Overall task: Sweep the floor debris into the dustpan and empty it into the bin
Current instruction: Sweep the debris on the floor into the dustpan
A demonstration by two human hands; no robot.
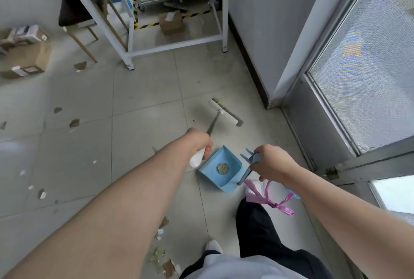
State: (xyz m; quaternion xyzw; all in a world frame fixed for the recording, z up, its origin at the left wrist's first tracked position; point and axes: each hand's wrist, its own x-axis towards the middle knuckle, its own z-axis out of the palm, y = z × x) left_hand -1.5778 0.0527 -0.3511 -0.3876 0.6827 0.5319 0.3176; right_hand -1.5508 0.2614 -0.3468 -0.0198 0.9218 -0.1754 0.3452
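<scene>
Left hand (200, 142) was wrapped round the broom handle (211, 125), fingers curled tight on the white grip. Right hand (270, 162) was closed over the top of the dustpan handle (245, 172), fingers pressed together around it. Broom head (226, 111) rested on the tiles out ahead, near the wall (251, 32), well apart from the dustpan (220, 170). Pan stood on the floor (145, 99) just in front of the feet, with one round greenish scrap (222, 168) already inside.

Judged as the sweeping step, with much left to do. Would go best with the pan lip kept flat to the tile and the mouth turned toward the mess, the broom drawn in short low strokes so light paper did not jump the edge. Most debris lay well off to the left: brown cardboard bits (74, 123) across the tiles, white flecks (42, 194), and a cluster of scraps (164, 263) close by the left foot. Meant carrying both tools over there rather than reaching.

Around: a white-framed table (174, 45) ahead, cardboard boxes (24, 61) at far left, one box (171, 22) under the table, a chair (76, 18) beside it, a glazed door (363, 72) at right. A pink bag (266, 198) lay touching or just beside the right shoe, apt to tangle underfoot. No bin clearly seen; the bag may have belonged to one, could not tell.
</scene>
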